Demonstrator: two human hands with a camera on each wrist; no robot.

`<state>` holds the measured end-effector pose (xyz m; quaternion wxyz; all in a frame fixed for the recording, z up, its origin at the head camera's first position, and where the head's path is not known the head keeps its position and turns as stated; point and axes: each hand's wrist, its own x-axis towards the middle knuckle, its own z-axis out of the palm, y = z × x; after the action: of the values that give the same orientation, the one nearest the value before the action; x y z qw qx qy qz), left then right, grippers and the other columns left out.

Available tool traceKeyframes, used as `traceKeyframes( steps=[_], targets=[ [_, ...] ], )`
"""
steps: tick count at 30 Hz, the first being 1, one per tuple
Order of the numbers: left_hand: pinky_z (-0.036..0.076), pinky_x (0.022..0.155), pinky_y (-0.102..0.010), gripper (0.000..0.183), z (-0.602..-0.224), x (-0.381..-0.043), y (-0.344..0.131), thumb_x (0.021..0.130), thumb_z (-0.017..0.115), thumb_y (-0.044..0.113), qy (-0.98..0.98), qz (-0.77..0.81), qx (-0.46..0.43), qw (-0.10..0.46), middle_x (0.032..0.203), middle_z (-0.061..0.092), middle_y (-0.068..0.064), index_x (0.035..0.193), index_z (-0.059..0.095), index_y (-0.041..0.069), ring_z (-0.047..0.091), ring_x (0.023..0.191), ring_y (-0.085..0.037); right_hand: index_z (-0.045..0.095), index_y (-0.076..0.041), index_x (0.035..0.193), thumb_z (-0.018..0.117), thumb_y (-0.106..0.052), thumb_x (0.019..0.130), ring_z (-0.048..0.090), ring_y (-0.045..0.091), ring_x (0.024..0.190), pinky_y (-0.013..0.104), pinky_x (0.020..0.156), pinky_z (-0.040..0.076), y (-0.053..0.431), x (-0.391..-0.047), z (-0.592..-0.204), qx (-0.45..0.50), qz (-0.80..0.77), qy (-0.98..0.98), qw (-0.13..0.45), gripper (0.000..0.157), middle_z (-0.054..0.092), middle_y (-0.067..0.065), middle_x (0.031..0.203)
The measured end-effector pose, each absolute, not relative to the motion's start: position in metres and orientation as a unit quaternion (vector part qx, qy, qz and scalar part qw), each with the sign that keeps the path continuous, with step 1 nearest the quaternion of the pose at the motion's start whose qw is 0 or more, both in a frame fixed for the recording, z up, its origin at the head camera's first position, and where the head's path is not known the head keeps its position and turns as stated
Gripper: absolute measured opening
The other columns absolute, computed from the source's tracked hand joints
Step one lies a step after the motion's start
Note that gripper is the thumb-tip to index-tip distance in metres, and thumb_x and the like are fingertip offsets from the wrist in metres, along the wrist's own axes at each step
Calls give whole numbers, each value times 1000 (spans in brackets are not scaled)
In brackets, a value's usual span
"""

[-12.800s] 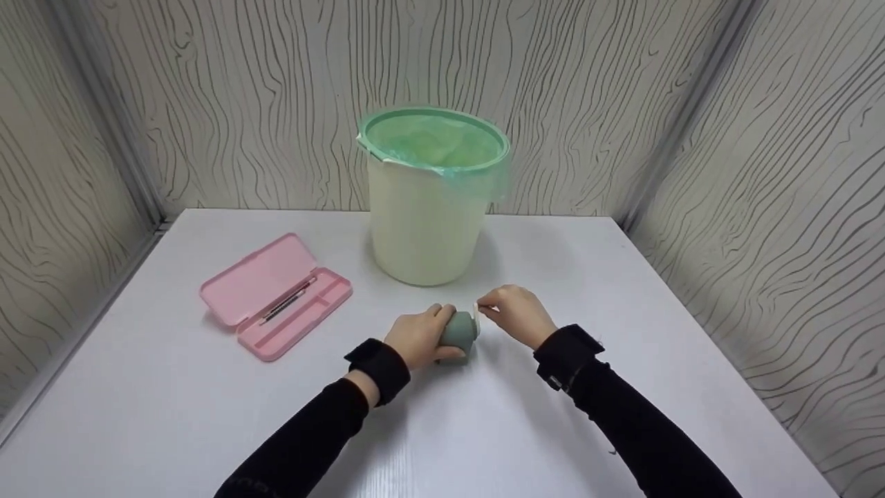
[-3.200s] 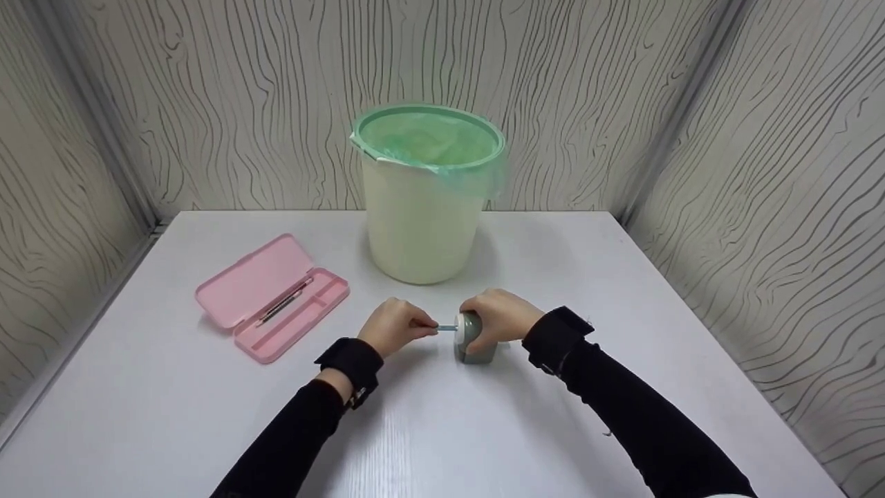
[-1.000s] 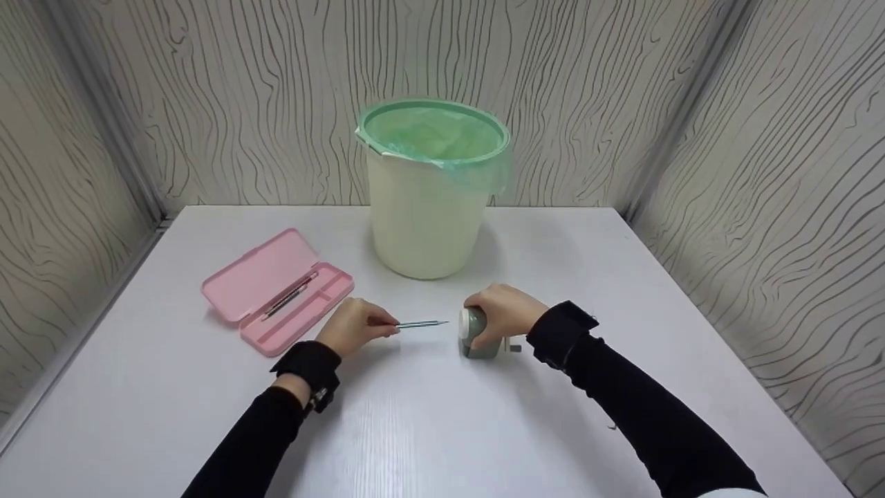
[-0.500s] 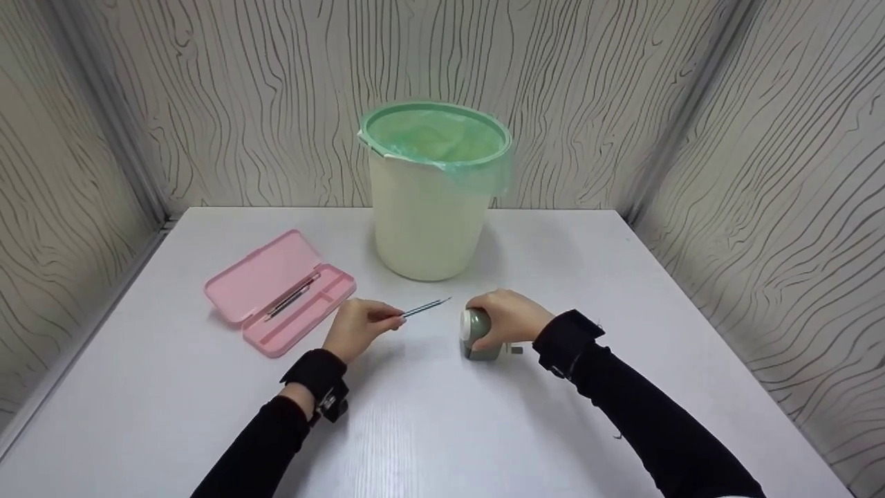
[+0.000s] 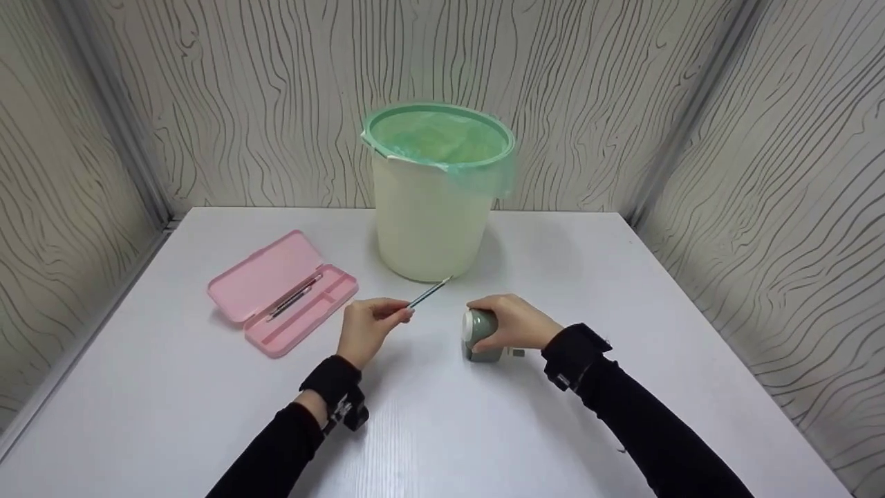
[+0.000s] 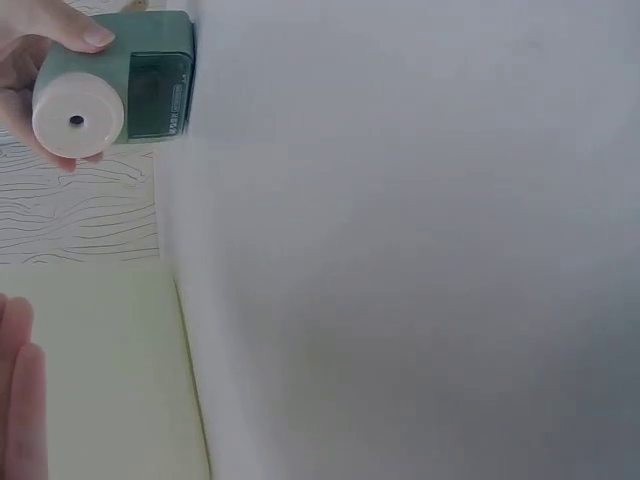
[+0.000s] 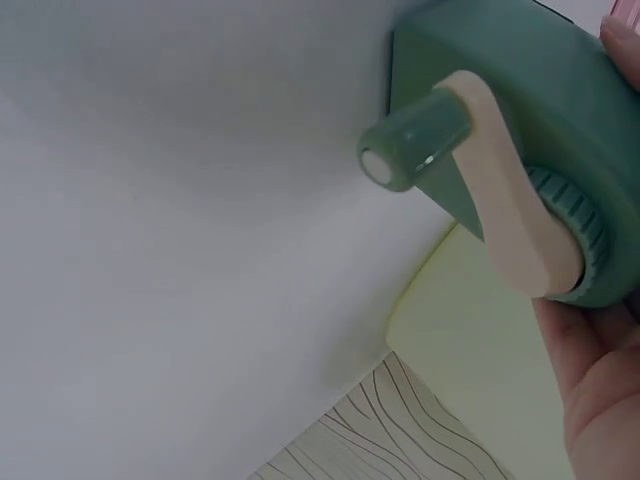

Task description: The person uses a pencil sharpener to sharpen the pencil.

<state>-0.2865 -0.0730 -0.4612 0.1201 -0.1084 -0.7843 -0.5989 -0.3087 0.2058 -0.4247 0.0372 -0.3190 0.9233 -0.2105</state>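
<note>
My left hand pinches a pencil near one end, its other end slanting up and away, overlapping the foot of the bin in the head view. My right hand grips a green crank pencil sharpener from above on the table. In the left wrist view the sharpener's pale round front shows an unfilled hole, beside a dark see-through drawer. The right wrist view shows its pale crank with a green knob. Only the left hand's fingers show in the left wrist view; the pencil is out of sight there.
An open pink pencil case with pencils in it lies to the left on the white table. Behind the hands stands a tall pale bin with a green rim and liner. Wood-patterned walls enclose the table.
Earlier my left hand held the sharpener and my right its crank. Later the right gripped the sharpener while the left held the pencil at its hole. Now the pencil is out, swung upward.
</note>
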Motion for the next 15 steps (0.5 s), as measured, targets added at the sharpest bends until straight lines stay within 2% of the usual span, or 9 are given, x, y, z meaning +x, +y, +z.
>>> traceKeyframes(
  steps=[4,7,10,15],
  targets=[
    [59,77,-19,15,-462,-284,-67,89,79,11,-776,-614,-84,118,92,81,-14,101,81,3,78,84,-19,61,3,137,90,-29,78,69,27,113,42,96,58,208,-308,-427,-308,-244,919,43,73,71,15,130],
    [60,78,-20,15,-462,-282,-61,89,79,10,-763,-631,-74,119,93,81,-14,102,81,3,78,85,-18,64,1,135,87,-32,82,69,30,119,45,101,56,207,-306,-428,-298,-288,910,25,67,71,17,132],
    [60,79,-21,15,-460,-280,-53,89,78,9,-745,-652,-68,124,94,81,-16,103,80,2,79,86,-20,70,0,127,83,-29,86,70,33,119,48,100,56,203,-304,-429,-290,-350,890,-27,52,73,18,126],
    [61,79,-21,15,-458,-280,-38,90,78,8,-716,-683,-53,132,95,80,-17,103,80,0,79,87,-21,78,-5,114,80,-23,89,75,31,109,49,97,58,188,-299,-426,-259,-426,858,-121,31,79,13,113]
  ],
)
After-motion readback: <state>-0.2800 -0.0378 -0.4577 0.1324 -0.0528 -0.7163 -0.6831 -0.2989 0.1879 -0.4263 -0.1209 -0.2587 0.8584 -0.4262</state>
